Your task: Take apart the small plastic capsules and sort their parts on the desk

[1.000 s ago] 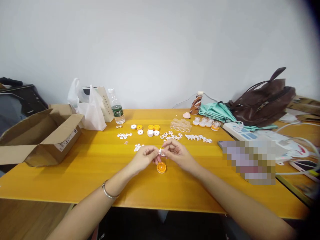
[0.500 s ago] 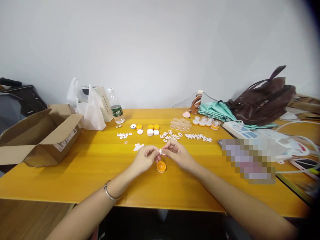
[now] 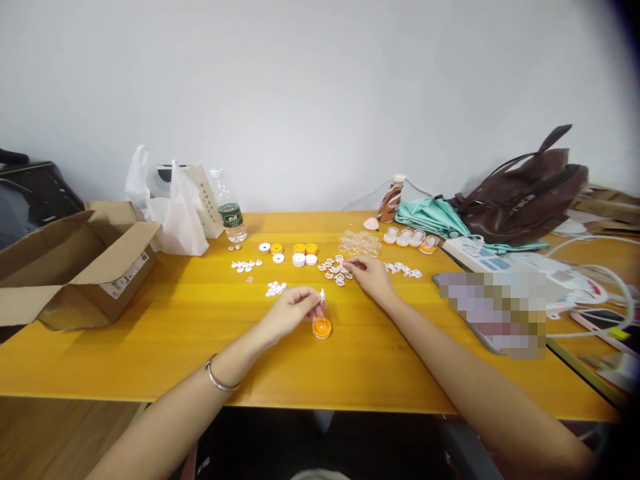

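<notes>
My left hand (image 3: 296, 311) pinches a small white plastic part with a thin upright stem (image 3: 323, 295) between thumb and fingertips. Just below those fingers, an orange cup-shaped piece with a pale base (image 3: 321, 327) sits on the table. Farther forward, my right hand (image 3: 371, 277) is closed in a pinch at the right edge of a cluster of flat white openwork pieces (image 3: 336, 269). Whatever lies between its fingertips is too small to make out. Partly behind the right hand is a row of small white parts (image 3: 404, 269).
Small white discs (image 3: 276, 289), stemmed white pieces (image 3: 246, 266), orange and white rings (image 3: 299, 249) and clear domes (image 3: 359, 244) lie in groups. A cardboard box (image 3: 120, 280) and water bottle (image 3: 233, 217) stand left. To the right are a phone (image 3: 480, 327), power strip (image 3: 470, 257) and backpack (image 3: 525, 193).
My right hand has left the white part and moved forward and right to the openwork pieces. My left hand stays above the orange cup, still holding the white part. The view has shifted slightly.
</notes>
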`<state>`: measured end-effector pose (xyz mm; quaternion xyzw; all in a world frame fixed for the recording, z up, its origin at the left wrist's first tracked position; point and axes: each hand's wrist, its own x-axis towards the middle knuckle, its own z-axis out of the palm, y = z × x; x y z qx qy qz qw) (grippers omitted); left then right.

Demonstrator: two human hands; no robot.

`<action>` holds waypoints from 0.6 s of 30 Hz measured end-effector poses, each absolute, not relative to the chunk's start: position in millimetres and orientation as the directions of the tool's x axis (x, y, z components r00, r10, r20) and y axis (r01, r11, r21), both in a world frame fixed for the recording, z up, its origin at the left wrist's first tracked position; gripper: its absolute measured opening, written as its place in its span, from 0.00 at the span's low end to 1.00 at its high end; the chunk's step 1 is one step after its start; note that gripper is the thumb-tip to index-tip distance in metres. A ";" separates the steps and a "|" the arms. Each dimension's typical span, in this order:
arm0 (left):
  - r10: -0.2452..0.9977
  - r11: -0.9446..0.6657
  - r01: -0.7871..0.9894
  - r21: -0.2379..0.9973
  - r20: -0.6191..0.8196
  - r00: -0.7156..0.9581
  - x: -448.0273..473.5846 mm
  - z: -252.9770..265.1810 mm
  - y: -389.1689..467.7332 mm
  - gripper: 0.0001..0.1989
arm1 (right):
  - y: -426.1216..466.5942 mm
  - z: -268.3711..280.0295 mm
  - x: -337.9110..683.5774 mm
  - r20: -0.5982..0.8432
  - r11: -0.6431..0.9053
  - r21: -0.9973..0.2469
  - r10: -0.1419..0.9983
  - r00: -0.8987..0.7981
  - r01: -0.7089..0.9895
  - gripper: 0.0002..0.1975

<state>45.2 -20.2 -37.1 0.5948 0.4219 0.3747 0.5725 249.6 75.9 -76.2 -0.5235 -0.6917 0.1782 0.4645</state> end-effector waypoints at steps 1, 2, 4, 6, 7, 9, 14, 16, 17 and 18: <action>0.929 0.012 0.072 0.997 -0.038 0.368 45.2 -37.4 -20.0 0.11 | 78.4 -78.6 246.5 0.458 0.385 -0.725 0.889 -0.019 0.572 0.10; 0.927 0.014 0.070 0.997 -0.039 0.372 45.2 -37.7 -19.8 0.11 | 80.7 -80.1 243.6 0.463 0.384 -0.720 0.886 -0.012 0.579 0.10; 0.924 0.024 0.067 0.997 -0.047 0.379 45.7 -38.3 -19.7 0.10 | 84.8 -81.3 239.1 0.472 0.383 -0.710 0.881 -0.004 0.590 0.09; 0.922 0.038 0.067 0.997 -0.061 0.383 46.6 -38.9 -19.9 0.10 | 88.2 -81.8 237.2 0.477 0.382 -0.702 0.879 -0.001 0.601 0.09; 0.920 0.043 0.068 0.997 -0.066 0.386 47.0 -39.2 -20.1 0.10 | 89.6 -82.1 237.1 0.476 0.380 -0.701 0.879 0.000 0.603 0.09; 0.917 0.045 0.066 0.997 -0.067 0.394 47.3 -39.9 -20.3 0.10 | 91.6 -82.7 237.7 0.472 0.375 -0.703 0.881 0.003 0.605 0.10; 0.912 0.049 0.013 0.999 -0.050 0.407 44.7 -39.9 -20.5 0.11 | 86.9 -79.3 236.9 0.486 0.376 -0.708 0.874 0.026 0.599 0.14; 0.909 0.062 -0.017 0.998 -0.049 0.414 43.4 -38.6 -21.0 0.11 | 77.2 -74.7 233.7 0.492 0.395 -0.716 0.871 0.014 0.576 0.15; 0.909 0.066 -0.032 0.997 -0.047 0.413 42.9 -37.7 -21.3 0.11 | 70.4 -71.9 231.5 0.495 0.418 -0.722 0.869 -0.011 0.551 0.16; 0.911 0.068 -0.045 0.997 -0.043 0.411 42.5 -36.9 -21.7 0.11 | 62.5 -68.8 229.3 0.499 0.452 -0.729 0.865 -0.054 0.514 0.16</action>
